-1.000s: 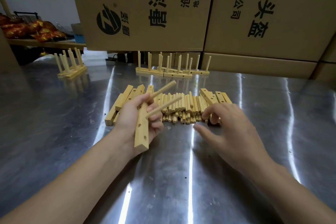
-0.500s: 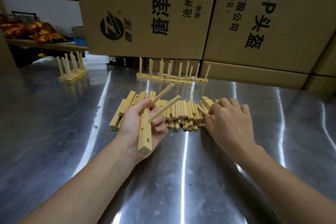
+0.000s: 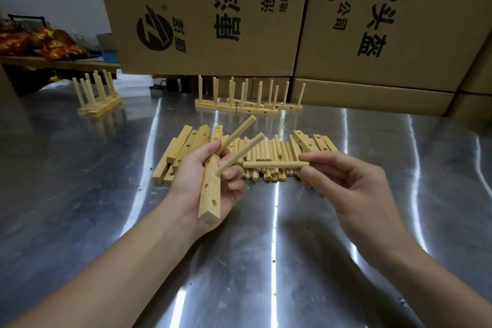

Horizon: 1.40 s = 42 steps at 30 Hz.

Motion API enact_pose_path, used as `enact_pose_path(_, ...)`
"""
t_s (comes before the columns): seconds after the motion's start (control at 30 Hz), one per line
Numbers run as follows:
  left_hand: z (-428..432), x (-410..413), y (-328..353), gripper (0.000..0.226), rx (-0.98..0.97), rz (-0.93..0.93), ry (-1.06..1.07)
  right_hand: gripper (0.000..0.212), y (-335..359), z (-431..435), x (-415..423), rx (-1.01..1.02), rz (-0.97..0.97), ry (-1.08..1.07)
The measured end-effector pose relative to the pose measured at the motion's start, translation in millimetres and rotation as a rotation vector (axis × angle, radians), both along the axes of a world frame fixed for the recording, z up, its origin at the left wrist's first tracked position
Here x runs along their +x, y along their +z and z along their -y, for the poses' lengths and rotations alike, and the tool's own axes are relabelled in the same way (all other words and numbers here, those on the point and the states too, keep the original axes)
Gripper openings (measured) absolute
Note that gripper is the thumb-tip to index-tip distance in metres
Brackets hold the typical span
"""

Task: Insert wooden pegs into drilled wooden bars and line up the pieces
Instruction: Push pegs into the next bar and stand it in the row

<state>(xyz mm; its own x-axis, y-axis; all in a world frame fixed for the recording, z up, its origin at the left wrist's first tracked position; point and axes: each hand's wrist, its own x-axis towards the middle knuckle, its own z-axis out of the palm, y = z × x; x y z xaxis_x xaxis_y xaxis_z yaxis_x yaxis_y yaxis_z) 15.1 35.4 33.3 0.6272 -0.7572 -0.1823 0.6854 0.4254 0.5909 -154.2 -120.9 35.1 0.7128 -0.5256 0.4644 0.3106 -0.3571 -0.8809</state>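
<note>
My left hand point(image 3: 199, 176) grips a drilled wooden bar point(image 3: 210, 194) above the steel table. Two pegs point(image 3: 239, 138) stick out of the bar's upper holes, and two lower holes are open. My right hand point(image 3: 346, 189) pinches a single loose peg point(image 3: 274, 165) by its right end; the peg lies level and points left toward the bar. Behind both hands lies a heap of loose pegs point(image 3: 271, 149) with plain drilled bars point(image 3: 183, 146) on its left and more bars point(image 3: 311, 141) on its right.
Finished bars with upright pegs point(image 3: 247, 104) stand in a row at the back of the metal table point(image 3: 80, 194). Another finished group point(image 3: 97, 98) stands at the back left. Big cardboard boxes point(image 3: 372, 21) wall off the far side.
My right hand reached into the peg heap, took one peg and lifted it toward the bar. My left hand kept its hold on the bar.
</note>
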Motion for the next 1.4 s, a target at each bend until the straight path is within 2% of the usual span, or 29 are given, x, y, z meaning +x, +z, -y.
enact_pose_path(0.27,-1.9,-4.7,4.5,0.017,-0.029,-0.015,-0.001,0.022,-0.3,-4.8,1.1,0.041,0.052,0.066)
enact_pose_path(0.7,-2.7,-3.8,5.4,0.018,-0.110,-0.034,-0.039,0.020,4.0,-7.9,-2.1,-0.044,0.039,0.059)
enact_pose_path(0.87,-0.9,1.6,4.9,0.022,-0.030,0.033,0.042,0.017,11.1,-16.8,-8.2,-0.198,0.049,0.125)
enact_pose_path(1.13,-0.3,5.3,7.9,0.025,0.020,0.134,0.065,0.015,12.7,-22.3,-10.0,-0.455,0.012,0.017)
enact_pose_path(1.4,-0.6,6.1,7.4,0.026,0.035,0.195,0.082,0.011,14.9,-19.7,-13.6,-0.579,-0.080,0.003)
